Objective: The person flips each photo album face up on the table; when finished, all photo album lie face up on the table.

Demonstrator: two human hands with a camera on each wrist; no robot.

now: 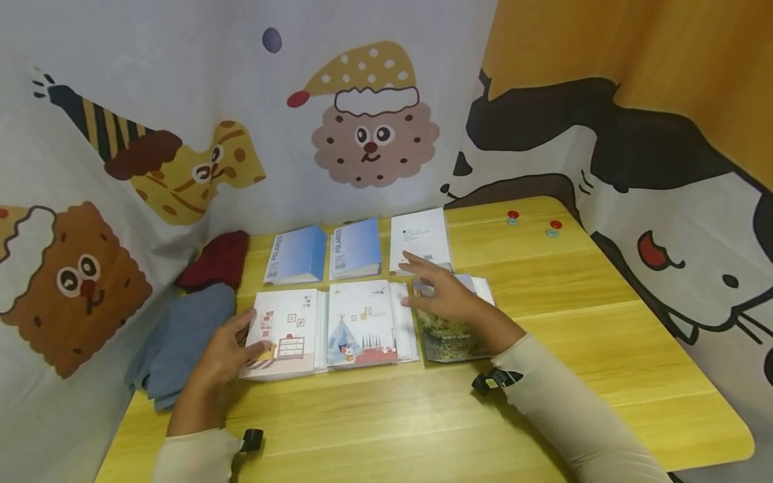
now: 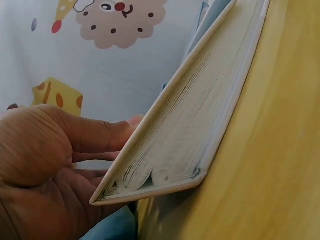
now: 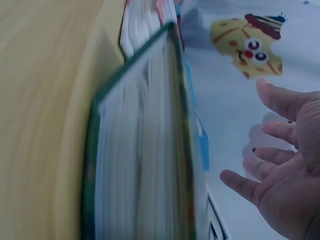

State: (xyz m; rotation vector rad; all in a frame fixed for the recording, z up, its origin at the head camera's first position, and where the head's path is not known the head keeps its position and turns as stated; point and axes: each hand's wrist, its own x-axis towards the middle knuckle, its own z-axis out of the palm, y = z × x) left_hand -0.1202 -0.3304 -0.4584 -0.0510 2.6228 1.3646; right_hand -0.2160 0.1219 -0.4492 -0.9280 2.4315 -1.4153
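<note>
Your left hand (image 1: 225, 349) rests with relaxed fingers against the outer edge of the pink room album (image 1: 284, 333), thumb on its cover, at the left end of the front row on the yellow table (image 1: 604, 349). Right of it lies the tent album (image 1: 362, 323), then the green album (image 1: 449, 332). Your right hand (image 1: 443, 295) hovers over that green album, fingers spread, grasping nothing.
</note>
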